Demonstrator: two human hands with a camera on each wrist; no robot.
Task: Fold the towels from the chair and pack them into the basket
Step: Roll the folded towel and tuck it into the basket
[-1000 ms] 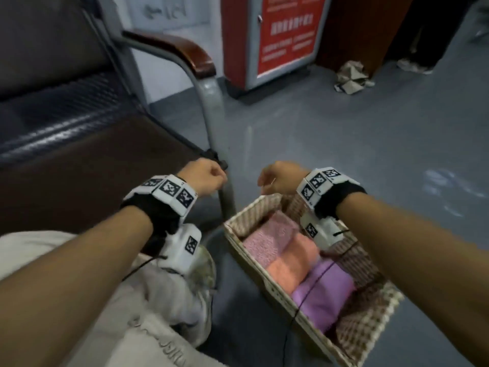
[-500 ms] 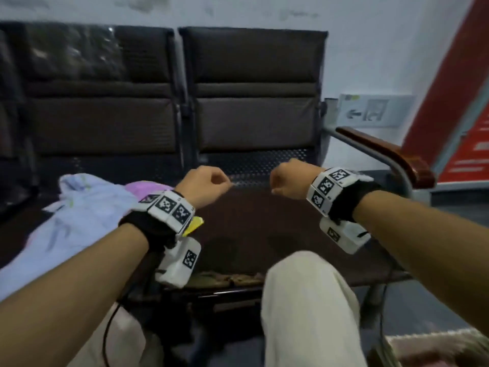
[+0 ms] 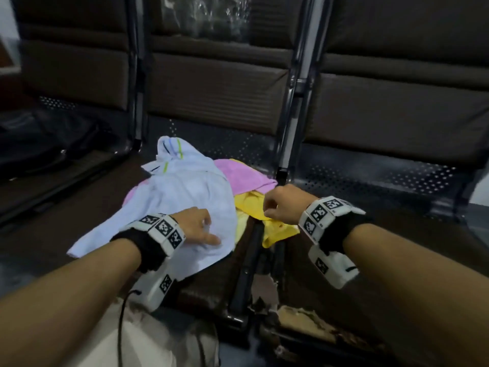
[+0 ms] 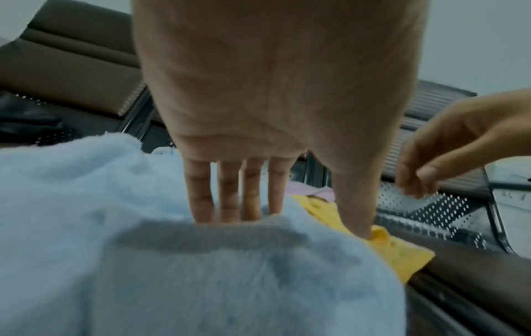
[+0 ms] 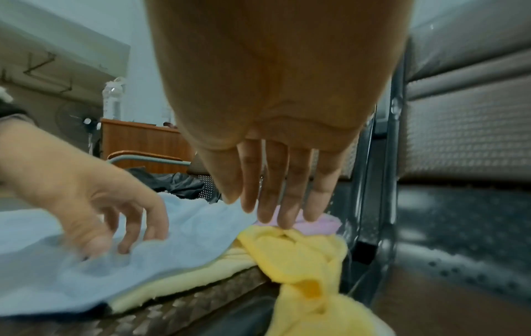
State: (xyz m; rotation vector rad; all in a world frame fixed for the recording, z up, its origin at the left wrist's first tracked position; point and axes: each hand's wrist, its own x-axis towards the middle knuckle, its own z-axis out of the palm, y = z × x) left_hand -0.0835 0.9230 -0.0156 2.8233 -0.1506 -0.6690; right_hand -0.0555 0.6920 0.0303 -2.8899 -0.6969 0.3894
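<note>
A heap of unfolded towels lies on the dark brown seat of a chair (image 3: 87, 205) in a row of joined seats. On top is a pale blue towel (image 3: 185, 192), with a pink towel (image 3: 238, 173) behind it and a yellow towel (image 3: 275, 229) at its right edge; how far the pink and yellow ones run under the blue one is hidden. The left hand (image 3: 197, 226) rests on the near part of the blue towel, its fingers spread and dipping into the cloth; the left wrist view shows the fingers (image 4: 227, 193) straight, their tips lost behind a fold, so it is unclear whether they pinch any fabric. The right hand (image 3: 283, 205) hovers just over the yellow towel, and the right wrist view shows its fingers (image 5: 287, 193) straight and loosely together, tips at or just above the crumpled yellow cloth; contact cannot be made out. Both wrists wear black bands carrying white blocks with square markers. The basket is out of view in all three pictures. A dark bag (image 3: 39, 144) sits on the seat to the left, partly cut off by the frame edge. Torn padding shows at the front edge of the seat on the right.
</note>
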